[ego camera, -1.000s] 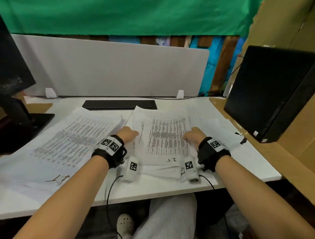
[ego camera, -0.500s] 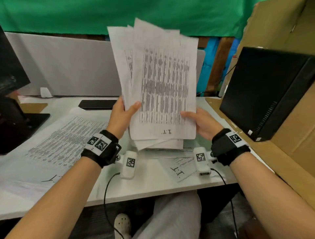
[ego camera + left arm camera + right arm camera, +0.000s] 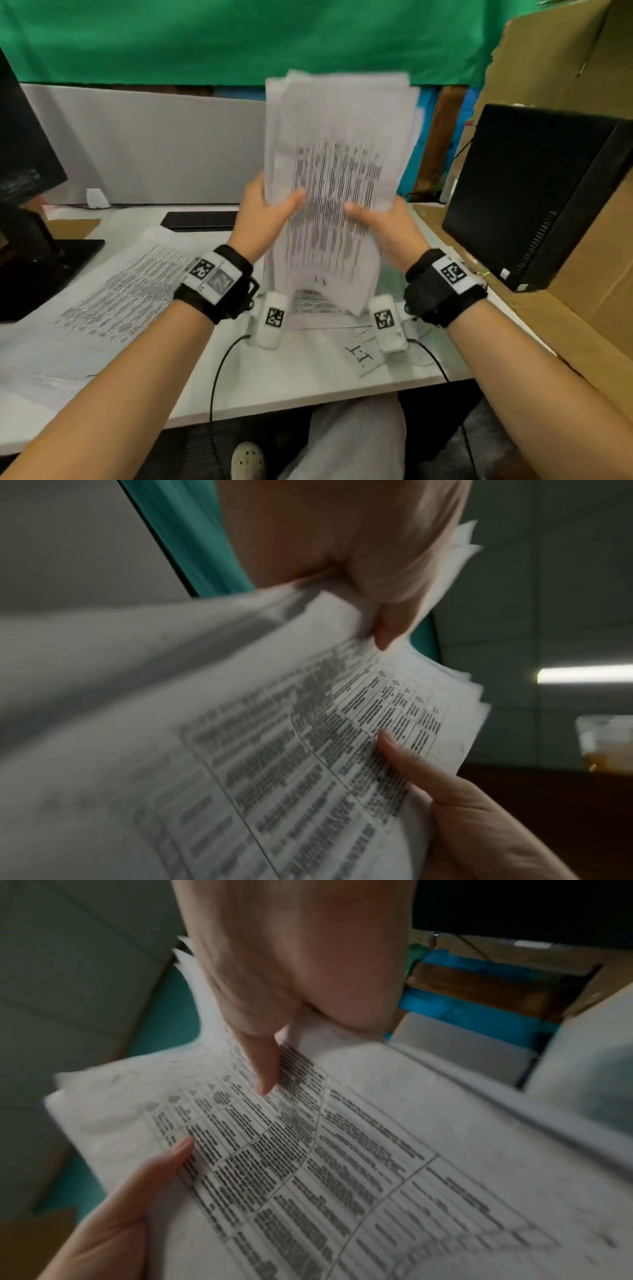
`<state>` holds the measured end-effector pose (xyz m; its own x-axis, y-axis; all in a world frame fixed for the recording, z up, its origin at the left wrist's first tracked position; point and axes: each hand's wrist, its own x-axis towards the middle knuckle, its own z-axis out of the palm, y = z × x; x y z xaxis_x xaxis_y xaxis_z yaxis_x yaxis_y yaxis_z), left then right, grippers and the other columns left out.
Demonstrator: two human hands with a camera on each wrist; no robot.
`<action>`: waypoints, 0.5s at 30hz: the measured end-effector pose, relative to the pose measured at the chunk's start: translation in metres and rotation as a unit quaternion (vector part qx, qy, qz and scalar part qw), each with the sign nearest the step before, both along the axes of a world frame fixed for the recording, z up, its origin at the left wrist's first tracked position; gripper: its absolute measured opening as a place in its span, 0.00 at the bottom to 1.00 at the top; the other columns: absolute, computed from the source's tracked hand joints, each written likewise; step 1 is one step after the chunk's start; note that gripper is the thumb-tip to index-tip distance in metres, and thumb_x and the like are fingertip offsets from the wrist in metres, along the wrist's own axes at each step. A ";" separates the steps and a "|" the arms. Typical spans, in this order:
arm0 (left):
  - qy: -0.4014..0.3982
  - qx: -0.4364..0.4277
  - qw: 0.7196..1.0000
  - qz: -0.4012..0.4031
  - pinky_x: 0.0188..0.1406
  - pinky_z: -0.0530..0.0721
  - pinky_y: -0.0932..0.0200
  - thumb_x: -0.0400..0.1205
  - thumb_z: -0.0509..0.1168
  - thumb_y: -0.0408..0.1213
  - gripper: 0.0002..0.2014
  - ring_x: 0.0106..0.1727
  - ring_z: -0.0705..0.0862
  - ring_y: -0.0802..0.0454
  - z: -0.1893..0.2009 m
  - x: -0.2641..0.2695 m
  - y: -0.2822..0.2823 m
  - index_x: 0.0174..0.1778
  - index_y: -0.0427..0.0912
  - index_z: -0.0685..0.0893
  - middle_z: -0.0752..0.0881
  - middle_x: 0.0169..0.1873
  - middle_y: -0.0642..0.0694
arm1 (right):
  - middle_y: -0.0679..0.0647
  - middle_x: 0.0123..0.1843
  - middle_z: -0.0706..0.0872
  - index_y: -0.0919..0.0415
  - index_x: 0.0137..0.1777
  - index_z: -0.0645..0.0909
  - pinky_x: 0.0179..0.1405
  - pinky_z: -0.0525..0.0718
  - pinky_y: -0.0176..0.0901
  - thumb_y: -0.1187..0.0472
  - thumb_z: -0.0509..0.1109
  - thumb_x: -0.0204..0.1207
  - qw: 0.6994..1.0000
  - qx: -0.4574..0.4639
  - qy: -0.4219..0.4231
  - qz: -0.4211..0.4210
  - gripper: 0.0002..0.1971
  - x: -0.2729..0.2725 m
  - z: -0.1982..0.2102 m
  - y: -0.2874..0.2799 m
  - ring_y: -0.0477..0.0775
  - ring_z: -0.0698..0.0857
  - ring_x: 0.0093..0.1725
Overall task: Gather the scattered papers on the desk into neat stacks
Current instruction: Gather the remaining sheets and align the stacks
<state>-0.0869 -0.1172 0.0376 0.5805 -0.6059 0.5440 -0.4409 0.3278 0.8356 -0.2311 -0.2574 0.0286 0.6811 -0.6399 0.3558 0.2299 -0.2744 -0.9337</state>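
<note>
A bundle of printed papers stands upright above the white desk, blurred, its lower edge just over the desk. My left hand grips its left edge, thumb on the front. My right hand grips the right edge the same way. In the left wrist view my left hand pinches the papers; in the right wrist view my right hand pinches the papers. More printed sheets lie spread at the left, some under the bundle, and a sheet marked "I.T" near the front edge.
A black keyboard lies at the back before a white partition. A black computer tower on cardboard stands at the right, a dark monitor at the left. Cables hang over the desk's front edge.
One second ago both hands lay on the papers flat on the desk. They gripped the bundle and raised it upright; it now sits a little lower and is blurred.
</note>
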 end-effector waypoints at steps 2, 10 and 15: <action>-0.003 -0.081 0.997 0.011 0.54 0.84 0.63 0.79 0.70 0.37 0.13 0.53 0.86 0.58 0.025 -0.003 0.004 0.58 0.44 0.81 0.86 0.52 0.50 | 0.49 0.63 0.89 0.49 0.62 0.80 0.72 0.80 0.53 0.66 0.77 0.75 0.997 -0.007 -0.072 -0.014 0.18 0.003 0.026 0.005 0.48 0.86 0.66; 0.057 0.336 0.934 -0.104 0.66 0.80 0.40 0.68 0.74 0.45 0.27 0.61 0.85 0.48 -0.054 0.044 0.008 0.64 0.48 0.81 0.87 0.60 0.47 | 0.49 0.70 0.85 0.52 0.73 0.78 0.79 0.70 0.56 0.56 0.83 0.66 0.965 0.061 0.241 0.085 0.33 -0.010 -0.043 -0.008 0.52 0.81 0.73; 0.191 0.230 0.954 -0.037 0.62 0.82 0.49 0.81 0.67 0.32 0.18 0.56 0.86 0.51 -0.080 0.037 0.007 0.68 0.39 0.79 0.86 0.58 0.47 | 0.54 0.63 0.90 0.62 0.73 0.78 0.65 0.85 0.48 0.62 0.77 0.74 0.975 0.128 0.172 0.055 0.27 -0.010 -0.057 -0.022 0.53 0.89 0.62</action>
<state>-0.0502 -0.1105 -0.0420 0.6290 -0.7767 -0.0315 -0.0649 -0.0928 0.9936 -0.2414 -0.2789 -0.0279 0.8017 -0.5939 -0.0675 -0.0945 -0.0144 -0.9954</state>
